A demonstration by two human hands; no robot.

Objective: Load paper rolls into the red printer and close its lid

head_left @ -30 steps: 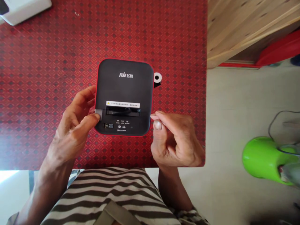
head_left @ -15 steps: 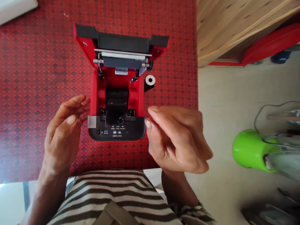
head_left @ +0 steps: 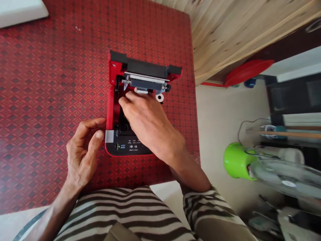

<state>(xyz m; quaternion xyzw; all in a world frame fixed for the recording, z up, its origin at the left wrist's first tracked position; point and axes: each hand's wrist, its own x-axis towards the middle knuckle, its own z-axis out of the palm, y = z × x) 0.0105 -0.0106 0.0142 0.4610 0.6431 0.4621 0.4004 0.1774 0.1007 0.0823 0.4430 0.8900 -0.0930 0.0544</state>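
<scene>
A red and black receipt printer [head_left: 109, 107] stands on the table with its lid [head_left: 147, 67] raised, showing a roller and metal parts under the lid. My right hand [head_left: 150, 122] reaches down into the paper well from the right. Its fingers are bent and closed, the tips hidden behind the hand, so what they hold cannot be seen. Black material [head_left: 124, 124] shows in the well left of that hand. My left hand [head_left: 84, 149] is open beside the printer's left wall, thumb and fingers apart, fingertips at or very near the casing. A small paper roll [head_left: 159, 97] sits just beyond the printer's right side.
The red patterned table [head_left: 62, 77] ends at the right along a wooden panel [head_left: 225, 30]. A white object [head_left: 22, 11] lies at the far left corner. On the floor to the right are a green bucket [head_left: 234, 160] and a fan [head_left: 288, 177].
My right hand has moved from beside the printer's front right corner into its well. My left hand stays at the left side, thumb lifted away more. The camera view has shifted.
</scene>
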